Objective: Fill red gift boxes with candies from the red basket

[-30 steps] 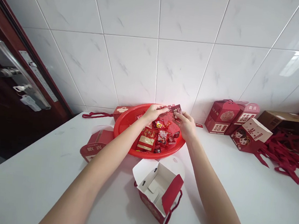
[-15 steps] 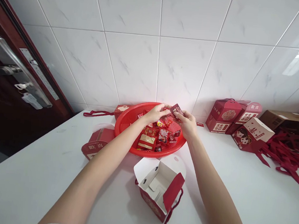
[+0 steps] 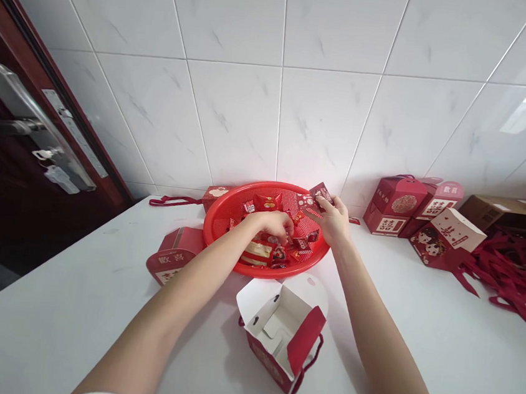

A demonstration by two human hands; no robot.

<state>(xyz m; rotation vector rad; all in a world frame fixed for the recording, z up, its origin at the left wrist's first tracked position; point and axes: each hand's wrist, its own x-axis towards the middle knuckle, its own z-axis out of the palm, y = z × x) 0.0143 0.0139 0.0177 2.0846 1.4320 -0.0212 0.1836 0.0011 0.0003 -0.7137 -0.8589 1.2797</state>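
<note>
A red plastic basket (image 3: 225, 200) holds several wrapped sweets and packets. Inside it, my left hand (image 3: 279, 225) reaches down among the sweets with its fingers curled; what they touch is hidden. My right hand (image 3: 332, 215) is closed on dark red packets (image 3: 320, 192) above the basket's right side. In front of the basket stands an open red gift box (image 3: 269, 354), its white inside showing and its flaps spread. A dark red cord hangs at its side.
Left of the basket lies a red box (image 3: 176, 257), with another box (image 3: 213, 197) behind. At right are several red gift boxes (image 3: 394, 204), a pile of red ribbons (image 3: 504, 272) and a cardboard box (image 3: 501, 206). A tiled wall (image 3: 321, 128) rises behind.
My left hand has moved down from beside my right hand into the basket. My right hand still holds red packets, which now show more clearly. The open box stays put.
</note>
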